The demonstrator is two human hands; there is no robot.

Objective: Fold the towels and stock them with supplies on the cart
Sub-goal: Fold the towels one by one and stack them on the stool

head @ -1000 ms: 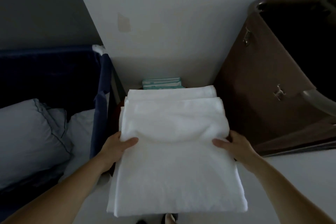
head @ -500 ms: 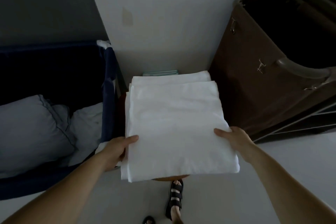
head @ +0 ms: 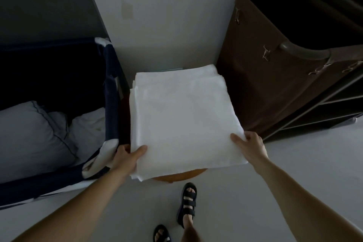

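- A stack of folded white towels (head: pixel 184 122) lies flat on a round wooden stool (head: pixel 176 175); only the stool's front rim shows, under the stack's near edge. The stack overhangs that rim on every side that can be seen.
- The left hand (head: pixel 125 158) has a closed grip on the stack's near-left corner, thumb on top and fingers tucked underneath.
- The right hand (head: pixel 250 146) has the same closed grip on the near-right corner, thumb pressed on the top layer.
- Holding both near corners likely keeps the layers squared and stops the top fold sliding; it would also suit lifting the whole pile as one piece.
- At the stack's far edge the layers sit slightly stepped rather than flush, so a little tidying may yet be wanted.
- The dark blue fabric-sided bin (head: pixel 110 92) stands just left of the stool, nearly touching the stack. Inside it lie a grey pillow with dark piping (head: pixel 29 135) and a paler pillow (head: pixel 88 129).
- The brown fabric hamper on the cart (head: pixel 275 88) stands to the right of the stool. Its mouth is dark and I cannot tell what it holds.
- Beside the hamper, the cart's wire shelves (head: pixel 334 108) look bare from here, so the stocking seems not yet done.
- Sandalled feet (head: pixel 186 202) stand on the pale floor near the stool.
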